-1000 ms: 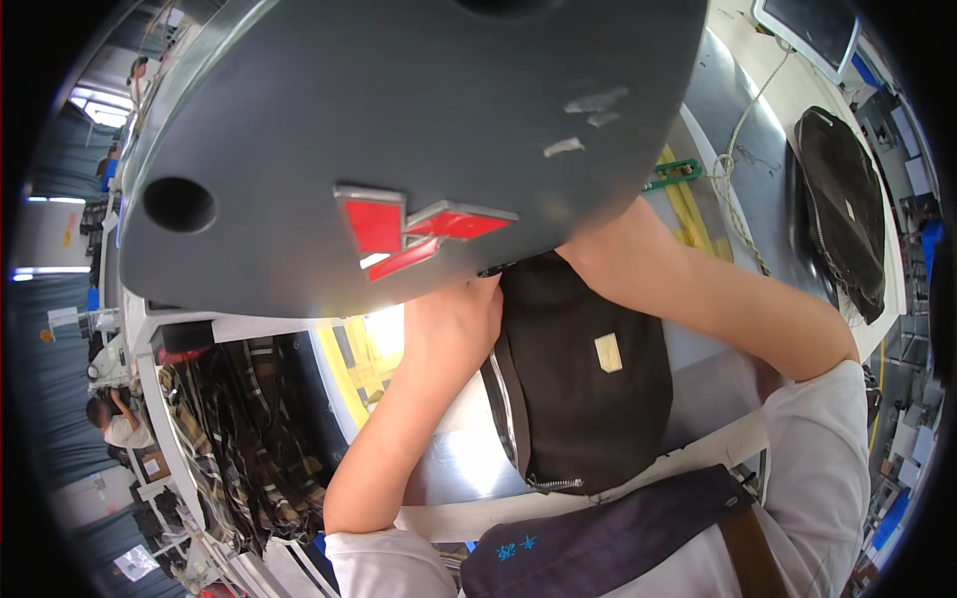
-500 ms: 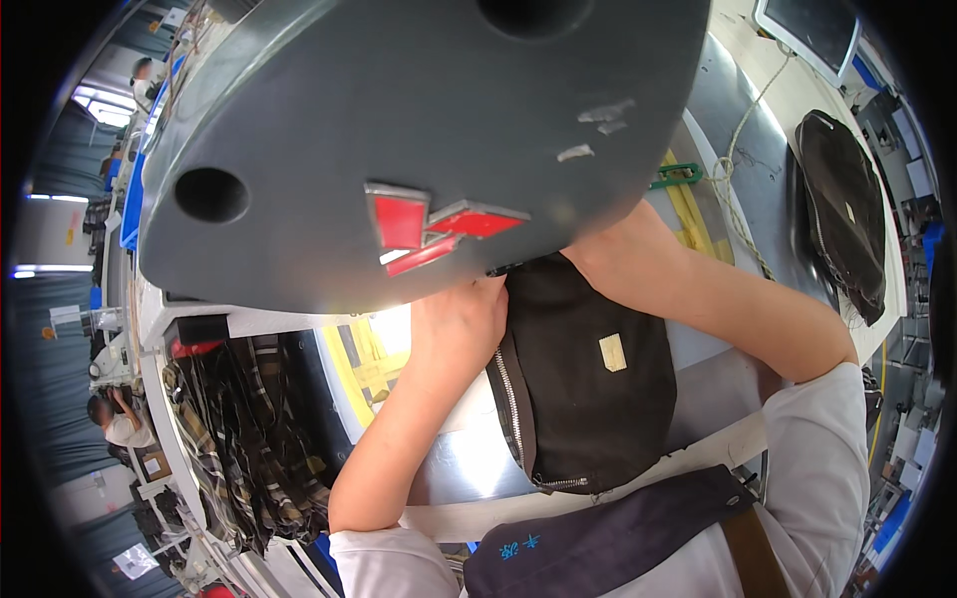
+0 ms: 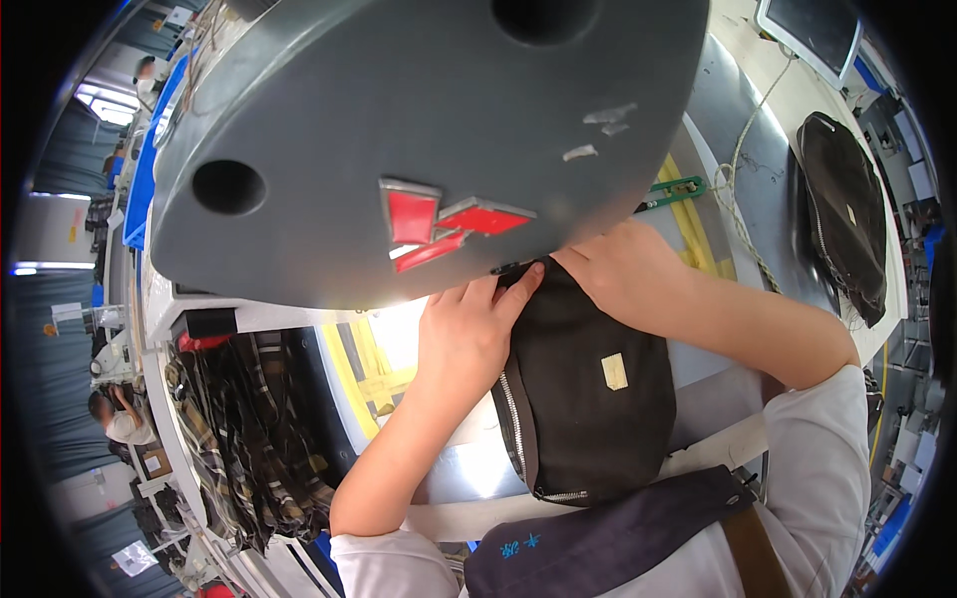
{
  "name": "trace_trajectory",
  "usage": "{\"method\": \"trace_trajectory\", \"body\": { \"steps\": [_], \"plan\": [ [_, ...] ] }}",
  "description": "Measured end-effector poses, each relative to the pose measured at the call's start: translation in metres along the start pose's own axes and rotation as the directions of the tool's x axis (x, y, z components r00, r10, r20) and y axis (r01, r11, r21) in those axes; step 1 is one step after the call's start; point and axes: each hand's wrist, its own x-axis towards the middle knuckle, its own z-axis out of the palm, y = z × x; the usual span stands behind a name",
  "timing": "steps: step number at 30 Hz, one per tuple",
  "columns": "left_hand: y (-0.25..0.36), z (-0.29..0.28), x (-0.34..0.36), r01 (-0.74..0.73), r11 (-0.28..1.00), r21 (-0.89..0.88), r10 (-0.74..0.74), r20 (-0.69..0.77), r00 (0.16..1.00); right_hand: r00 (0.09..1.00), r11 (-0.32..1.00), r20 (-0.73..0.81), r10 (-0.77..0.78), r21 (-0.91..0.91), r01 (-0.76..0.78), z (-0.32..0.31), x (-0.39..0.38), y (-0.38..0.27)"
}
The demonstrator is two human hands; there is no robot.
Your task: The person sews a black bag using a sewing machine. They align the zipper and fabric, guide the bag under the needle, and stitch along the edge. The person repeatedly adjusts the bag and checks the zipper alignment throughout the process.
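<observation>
A black zippered fabric bag [image 3: 598,429] with a small cream label lies under the dark grey head of a sewing machine [image 3: 329,130]. My left hand [image 3: 464,334] rests at the bag's upper left edge, its thumb stretched out over the cloth and apart from the fingers. Some of those fingertips are hidden by the machine head. On the other side my right hand [image 3: 633,279] is closed on the bag's upper edge, fingertips close to my left thumb. The needle area cannot be seen behind the machine head. A metal zipper [image 3: 515,424] runs down the bag's left side.
Another black bag [image 3: 847,214] lies at the right of the table. Green thread snips [image 3: 678,191] and a pale cord [image 3: 738,159] are beyond my right hand. Plaid and dark cloth [image 3: 254,429] hangs at the left. A screen [image 3: 812,35] stands far right.
My left hand has opened from a closed shape, its thumb now reaching across the cloth. My right hand has shifted slightly left and nearer to me. The bag has moved slightly toward me.
</observation>
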Motion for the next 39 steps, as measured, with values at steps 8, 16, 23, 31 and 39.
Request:
{"method": "trace_trajectory", "body": {
  "steps": [8,16,23,31,39],
  "plan": [
    [0.000,0.001,0.000,-0.005,1.000,-0.015,0.004,-0.028,1.000,0.999,0.999,-0.030,-0.037,-0.013,0.037,0.002,0.002,0.002],
    [-0.001,0.000,0.004,0.004,1.000,-0.002,-0.004,-0.020,1.000,1.000,0.997,0.001,-0.031,-0.066,0.031,0.001,0.004,0.002],
    [-0.002,0.003,0.002,-0.010,1.000,-0.005,0.010,-0.044,0.999,0.999,0.997,-0.002,-0.042,-0.070,0.042,-0.002,0.004,0.002],
    [-0.007,0.004,0.008,0.009,0.999,-0.037,-0.010,-0.030,0.999,1.000,0.991,-0.001,-0.026,-0.128,0.026,0.003,0.007,0.007],
    [-0.011,0.005,0.012,0.003,1.000,-0.015,-0.004,-0.044,0.999,0.999,0.992,-0.001,-0.039,-0.124,0.039,0.007,0.010,0.012]
  ]
}}
